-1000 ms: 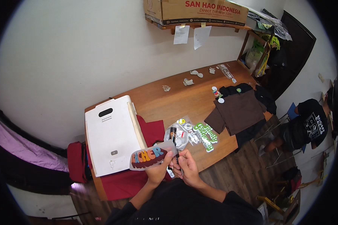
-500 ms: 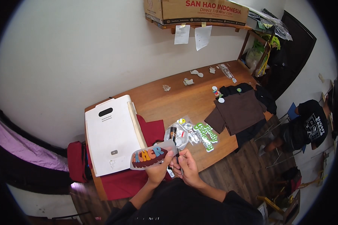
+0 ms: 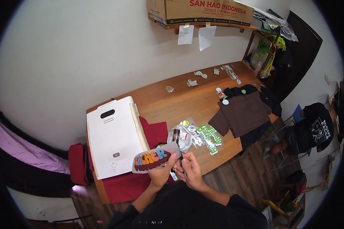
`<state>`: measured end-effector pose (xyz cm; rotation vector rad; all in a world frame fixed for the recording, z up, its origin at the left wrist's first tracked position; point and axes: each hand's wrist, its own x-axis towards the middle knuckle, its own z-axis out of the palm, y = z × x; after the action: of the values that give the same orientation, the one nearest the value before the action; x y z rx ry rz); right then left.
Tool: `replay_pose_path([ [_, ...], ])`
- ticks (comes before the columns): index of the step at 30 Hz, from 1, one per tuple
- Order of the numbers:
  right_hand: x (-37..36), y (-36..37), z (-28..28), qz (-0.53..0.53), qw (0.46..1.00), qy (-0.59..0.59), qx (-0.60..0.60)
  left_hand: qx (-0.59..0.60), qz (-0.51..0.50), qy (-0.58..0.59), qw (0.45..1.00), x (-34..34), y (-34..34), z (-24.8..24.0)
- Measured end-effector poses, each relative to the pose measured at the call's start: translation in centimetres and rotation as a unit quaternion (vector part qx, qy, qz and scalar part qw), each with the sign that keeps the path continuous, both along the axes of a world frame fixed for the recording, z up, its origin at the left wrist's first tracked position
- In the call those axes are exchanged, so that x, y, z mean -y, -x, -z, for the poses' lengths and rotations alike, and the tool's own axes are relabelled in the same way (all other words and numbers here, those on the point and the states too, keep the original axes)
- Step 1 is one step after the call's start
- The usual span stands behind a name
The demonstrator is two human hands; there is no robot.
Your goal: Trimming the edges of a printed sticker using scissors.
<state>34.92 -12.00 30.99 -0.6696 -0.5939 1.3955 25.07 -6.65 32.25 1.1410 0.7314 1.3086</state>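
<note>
Tabletop: brown wood point(image 3: 172, 105), set at an angle along the wall.
Box: long, brown cardboard point(image 3: 208, 11), on the shelf point(image 3: 218, 26) above, two papers point(image 3: 185, 35) hanging below it.
Machine: white top with a dark oval slot point(image 3: 118, 141), at the left end of the tabletop.
Brown cloth: folded point(image 3: 246, 116), lying on black cloth point(image 3: 272, 101) at the right end.
Maroon cloth: spread point(image 3: 126, 189) partly under the machine, showing on both sides of it.
Left hand: near the tabletop's front edge point(image 3: 161, 174), fingers closed on the film, thumb on its face.
Right hand: just beside the left point(image 3: 192, 172), fingers curled tightly round the tool.
Film: clear, with coloured lettering on maroon point(image 3: 151, 159), raised in the left hand in front of the machine's near right corner.
Bowl: clear, holding small bottles point(image 3: 178, 139), just beyond the hands.
Green lettering: flat on the tabletop point(image 3: 210, 139), right of the bowl.
Tool: slim, dark point(image 3: 181, 157), mostly hidden by the right fingers, by the film's right edge; whether they touch, I cannot tell.
Scraps: pale, small point(image 3: 193, 83), scattered along the far edge.
</note>
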Motion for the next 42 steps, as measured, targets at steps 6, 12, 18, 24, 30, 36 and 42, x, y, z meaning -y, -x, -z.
replay_pose_path([
  [6, 0.0, 0.0, 0.2, 0.002, 1.000, -0.005, -0.006, 0.000, 0.010, -0.014, 1.000, -0.1, 0.2, 0.0],
  [12, 0.0, 0.0, 0.2, 0.006, 1.000, -0.010, 0.003, 0.000, 0.024, -0.029, 0.999, -0.2, 0.4, 0.1],
  [18, -0.1, -0.3, -0.1, 0.003, 1.000, -0.015, 0.011, -0.017, 0.041, -0.035, 0.998, -0.3, 0.6, 0.4],
  [24, -0.1, -0.6, 0.1, 0.003, 0.999, -0.013, 0.037, -0.065, 0.026, 0.001, 0.998, -0.4, 0.6, 0.4],
  [30, -0.1, -0.7, -0.4, 0.006, 0.999, 0.012, 0.046, -0.066, 0.039, 0.013, 0.997, -0.1, 0.7, 0.5],
  [36, -0.3, -1.2, -0.4, 0.031, 0.999, -0.006, 0.029, -0.030, 0.077, -0.001, 0.997, 0.2, 0.7, 0.1],
  [42, 0.3, -1.0, -0.3, 0.009, 0.999, 0.002, 0.046, -0.038, 0.068, 0.016, 0.997, 0.2, 0.7, 0.5],
])
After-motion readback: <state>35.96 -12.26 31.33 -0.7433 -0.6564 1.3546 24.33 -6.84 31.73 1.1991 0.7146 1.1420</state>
